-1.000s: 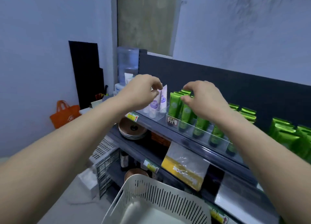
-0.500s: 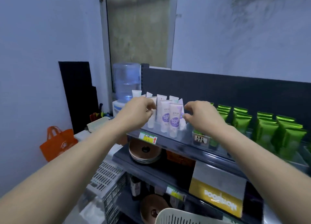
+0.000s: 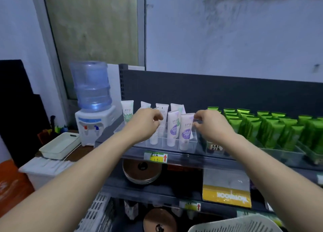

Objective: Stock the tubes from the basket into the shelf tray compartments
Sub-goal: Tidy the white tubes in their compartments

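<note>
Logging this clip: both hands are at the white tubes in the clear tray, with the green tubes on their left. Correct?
Wrong side: the head view shows the green tubes to the right of the white tubes. The left hand and right hand are indeed at the white tubes in the clear tray.

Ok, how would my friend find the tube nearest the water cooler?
Find the dark shelf beside the water cooler, then the clear tray on its top level. The tube stands alone at the row's left end, and its label is green, while the front tubes wear purple.
</note>
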### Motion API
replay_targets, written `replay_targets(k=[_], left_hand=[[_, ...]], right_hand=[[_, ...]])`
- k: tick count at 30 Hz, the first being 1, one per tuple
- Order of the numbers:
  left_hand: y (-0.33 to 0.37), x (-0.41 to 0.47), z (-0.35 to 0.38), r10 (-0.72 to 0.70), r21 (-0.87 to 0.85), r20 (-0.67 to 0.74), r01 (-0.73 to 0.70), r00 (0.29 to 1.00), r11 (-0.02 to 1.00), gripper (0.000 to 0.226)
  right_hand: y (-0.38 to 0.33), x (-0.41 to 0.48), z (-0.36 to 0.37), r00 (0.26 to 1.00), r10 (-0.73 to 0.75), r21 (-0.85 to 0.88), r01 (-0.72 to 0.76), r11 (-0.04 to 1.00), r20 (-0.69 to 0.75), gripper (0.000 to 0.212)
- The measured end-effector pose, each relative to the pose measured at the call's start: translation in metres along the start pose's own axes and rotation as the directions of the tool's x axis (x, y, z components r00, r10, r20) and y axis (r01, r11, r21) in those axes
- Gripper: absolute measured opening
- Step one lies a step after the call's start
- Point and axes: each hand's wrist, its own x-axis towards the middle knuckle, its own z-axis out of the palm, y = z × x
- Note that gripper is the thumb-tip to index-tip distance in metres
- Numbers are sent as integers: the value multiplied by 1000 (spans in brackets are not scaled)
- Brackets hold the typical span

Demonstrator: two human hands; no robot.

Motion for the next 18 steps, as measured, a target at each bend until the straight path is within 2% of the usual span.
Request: replay_targets(k=[11,18], left_hand=[[7,31,14,66,-17,62,-65,996,998,27],[9,72,23,53,48,67,-56,996,997,27]], right_hand=[[5,13,11,998,50,21,-49,999,-39,23],[14,51,19,999,-41,66,42,997,-17,31]])
